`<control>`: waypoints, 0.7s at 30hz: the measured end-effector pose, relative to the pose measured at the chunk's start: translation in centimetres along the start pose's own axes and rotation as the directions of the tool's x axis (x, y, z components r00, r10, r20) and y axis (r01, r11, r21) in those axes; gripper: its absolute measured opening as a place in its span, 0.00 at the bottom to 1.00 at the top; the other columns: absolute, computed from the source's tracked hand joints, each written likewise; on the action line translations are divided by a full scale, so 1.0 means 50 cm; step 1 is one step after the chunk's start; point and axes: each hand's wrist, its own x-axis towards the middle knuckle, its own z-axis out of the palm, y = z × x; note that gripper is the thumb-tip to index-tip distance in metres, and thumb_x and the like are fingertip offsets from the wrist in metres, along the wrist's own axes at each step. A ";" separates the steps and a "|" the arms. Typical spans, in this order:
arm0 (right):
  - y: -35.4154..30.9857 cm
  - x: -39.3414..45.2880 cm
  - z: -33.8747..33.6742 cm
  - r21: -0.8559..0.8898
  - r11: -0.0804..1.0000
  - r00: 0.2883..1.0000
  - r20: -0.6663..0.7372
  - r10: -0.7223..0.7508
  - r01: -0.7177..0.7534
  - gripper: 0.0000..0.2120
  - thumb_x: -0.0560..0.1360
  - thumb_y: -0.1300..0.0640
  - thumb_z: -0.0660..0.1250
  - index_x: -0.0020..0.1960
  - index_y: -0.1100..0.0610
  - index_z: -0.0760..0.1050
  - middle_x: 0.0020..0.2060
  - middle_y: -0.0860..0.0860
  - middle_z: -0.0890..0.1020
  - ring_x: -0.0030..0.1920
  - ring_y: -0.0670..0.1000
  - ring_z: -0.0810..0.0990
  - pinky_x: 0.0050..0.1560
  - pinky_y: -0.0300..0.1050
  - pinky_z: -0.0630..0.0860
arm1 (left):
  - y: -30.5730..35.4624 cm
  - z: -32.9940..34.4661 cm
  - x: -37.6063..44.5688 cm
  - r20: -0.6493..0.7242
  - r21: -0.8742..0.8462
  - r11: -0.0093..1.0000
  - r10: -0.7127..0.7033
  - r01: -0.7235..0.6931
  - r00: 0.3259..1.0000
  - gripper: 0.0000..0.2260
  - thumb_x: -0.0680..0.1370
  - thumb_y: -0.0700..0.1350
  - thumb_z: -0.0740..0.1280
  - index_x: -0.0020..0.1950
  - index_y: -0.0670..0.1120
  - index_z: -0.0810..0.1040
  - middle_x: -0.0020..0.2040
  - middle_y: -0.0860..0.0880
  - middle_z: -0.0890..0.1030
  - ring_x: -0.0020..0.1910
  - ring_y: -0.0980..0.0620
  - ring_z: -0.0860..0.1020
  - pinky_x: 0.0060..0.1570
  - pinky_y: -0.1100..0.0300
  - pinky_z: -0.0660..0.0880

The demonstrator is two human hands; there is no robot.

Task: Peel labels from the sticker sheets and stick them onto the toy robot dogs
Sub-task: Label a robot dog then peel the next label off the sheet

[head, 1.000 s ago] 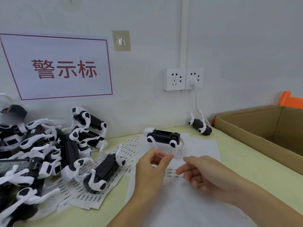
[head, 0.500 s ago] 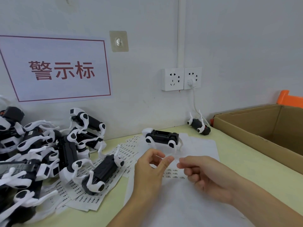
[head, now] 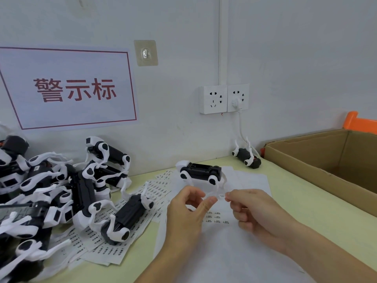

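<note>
Holding a small white label above the table, the right hand pinches it at the tips of thumb and forefinger, remaining fingers curled under. The left hand sits just beside it at 9 o'clock, thumb and forefinger apart in an open curve; the thumb tip appears to touch the label's left edge, though the contact point is too small to confirm.

Below both hands lies a white sticker sheet, with a few rows of printed labels visible between the hands. At 12 o'clock from the hands, a toy robot dog with a black body and white legs stands upright on the far end of this sheet. A second dog lies on its back near the wall at 1 o'clock, legs up, just beside a cardboard box that occupies the 3 o'clock side.

At 9 o'clock, a pile of robot dogs rests against the wall. One dog lies on its side at the pile's near edge, on top of several fanned label sheets.

On the wall, a white sign bears red characters. A double socket carries one white plug.
</note>
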 end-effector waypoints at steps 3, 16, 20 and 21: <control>-0.002 0.008 -0.007 -0.111 0.977 0.975 -0.113 -0.194 0.181 0.08 0.76 0.61 0.69 0.39 0.62 0.77 0.26 0.49 0.68 0.25 0.49 0.65 0.23 0.38 0.62 | -0.005 0.002 0.002 -0.002 0.034 0.999 -0.008 0.008 1.000 0.06 0.74 0.45 0.76 0.43 0.50 0.80 0.36 0.58 0.80 0.37 0.60 0.77 0.38 0.67 0.73; 0.048 0.051 -0.052 -0.367 0.900 0.934 -0.173 -0.314 0.234 0.18 0.79 0.62 0.59 0.37 0.49 0.81 0.25 0.50 0.73 0.24 0.49 0.71 0.22 0.36 0.64 | 0.076 0.007 -0.020 0.329 0.629 0.416 0.623 -0.656 0.710 0.11 0.67 0.34 0.57 0.37 0.46 0.77 0.30 0.53 0.73 0.32 0.48 0.72 0.33 0.56 0.68; 0.050 0.053 -0.053 -0.351 0.907 0.939 -0.165 -0.303 0.231 0.17 0.78 0.61 0.60 0.35 0.49 0.80 0.25 0.51 0.72 0.24 0.50 0.71 0.21 0.35 0.64 | 0.112 -0.002 0.051 0.151 0.685 0.708 0.091 -0.171 0.984 0.14 0.76 0.37 0.59 0.57 0.53 0.72 0.49 0.56 0.75 0.46 0.51 0.75 0.42 0.53 0.76; 0.051 0.054 -0.053 -0.349 0.908 0.940 -0.162 -0.302 0.231 0.17 0.78 0.62 0.60 0.35 0.50 0.80 0.25 0.51 0.72 0.24 0.50 0.70 0.21 0.35 0.64 | 0.111 -0.003 0.075 0.178 0.713 0.683 0.045 -0.160 0.983 0.17 0.76 0.37 0.60 0.62 0.52 0.70 0.54 0.54 0.74 0.49 0.50 0.74 0.46 0.52 0.77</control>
